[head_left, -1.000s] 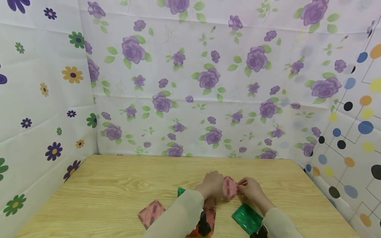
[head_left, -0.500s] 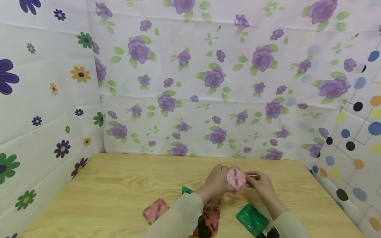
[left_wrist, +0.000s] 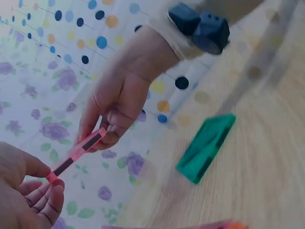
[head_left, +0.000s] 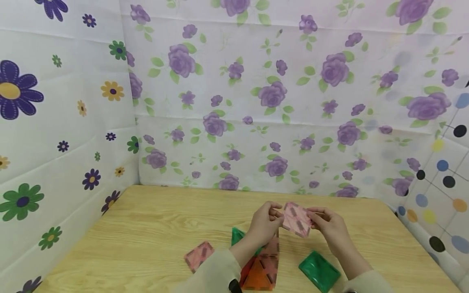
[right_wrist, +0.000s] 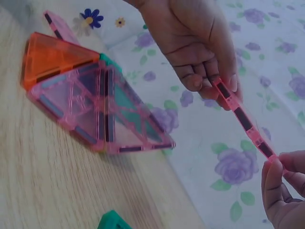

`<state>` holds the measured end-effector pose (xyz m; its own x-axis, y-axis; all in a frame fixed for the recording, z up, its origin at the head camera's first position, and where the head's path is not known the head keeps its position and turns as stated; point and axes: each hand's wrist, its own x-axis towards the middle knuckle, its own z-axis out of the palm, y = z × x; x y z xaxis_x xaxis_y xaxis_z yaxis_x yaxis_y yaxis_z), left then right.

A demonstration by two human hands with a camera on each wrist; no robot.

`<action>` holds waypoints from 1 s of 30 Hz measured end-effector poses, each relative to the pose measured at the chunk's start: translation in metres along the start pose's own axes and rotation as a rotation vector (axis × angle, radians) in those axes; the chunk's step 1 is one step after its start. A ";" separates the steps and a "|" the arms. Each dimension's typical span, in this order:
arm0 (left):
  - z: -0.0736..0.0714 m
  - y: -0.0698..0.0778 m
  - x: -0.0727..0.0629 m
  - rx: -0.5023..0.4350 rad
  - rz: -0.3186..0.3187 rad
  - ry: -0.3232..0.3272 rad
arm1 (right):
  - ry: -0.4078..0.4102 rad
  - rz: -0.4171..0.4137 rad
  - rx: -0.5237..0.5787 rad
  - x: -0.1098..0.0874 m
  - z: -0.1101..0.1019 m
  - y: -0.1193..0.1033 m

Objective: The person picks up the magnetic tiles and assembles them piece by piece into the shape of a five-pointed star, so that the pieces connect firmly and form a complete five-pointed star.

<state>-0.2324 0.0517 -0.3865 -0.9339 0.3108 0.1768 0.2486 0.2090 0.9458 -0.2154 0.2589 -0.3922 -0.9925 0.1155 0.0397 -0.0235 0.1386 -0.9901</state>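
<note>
Both hands hold a pink translucent magnetic tile [head_left: 297,219] in the air above the table, its edge lined with dark magnet strips in the right wrist view. My left hand [head_left: 265,223] pinches one side between thumb and fingers. On the opposite side, my right hand [head_left: 331,226] pinches it too. Below the left forearm stands a joined structure of magnetic tiles, with a pink tile [right_wrist: 71,102], an orange tile [head_left: 258,277] and a green tile [head_left: 237,236]; the forearm covers part of it in the head view.
A loose pink tile [head_left: 199,256] lies left of the structure. Right of it lies a green magnetic piece [head_left: 319,270], below the right hand. The wooden table [head_left: 176,215] meets flowered cloth walls [head_left: 234,138] at the back and left, and a dotted cloth [head_left: 443,191] at right.
The hands have raised the pink tile and turned its face toward the head camera. The left hand's fingers have shifted from covering its side to pinching it. The head view has turned left.
</note>
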 end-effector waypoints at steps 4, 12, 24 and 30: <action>-0.006 0.004 -0.018 -0.206 -0.051 0.029 | -0.052 -0.004 0.018 -0.006 0.004 -0.004; -0.020 0.012 -0.058 -0.234 -0.072 -0.044 | -0.181 0.003 0.024 -0.017 0.009 -0.011; -0.017 -0.005 -0.087 -0.288 -0.111 -0.081 | -0.332 0.036 -0.007 -0.029 0.013 0.004; -0.009 -0.021 -0.098 -0.339 -0.181 -0.073 | -0.435 0.058 -0.009 -0.029 0.014 0.019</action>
<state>-0.1480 0.0087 -0.4214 -0.9311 0.3646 -0.0093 -0.0290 -0.0485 0.9984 -0.1886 0.2443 -0.4136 -0.9503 -0.3013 -0.0783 0.0328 0.1533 -0.9876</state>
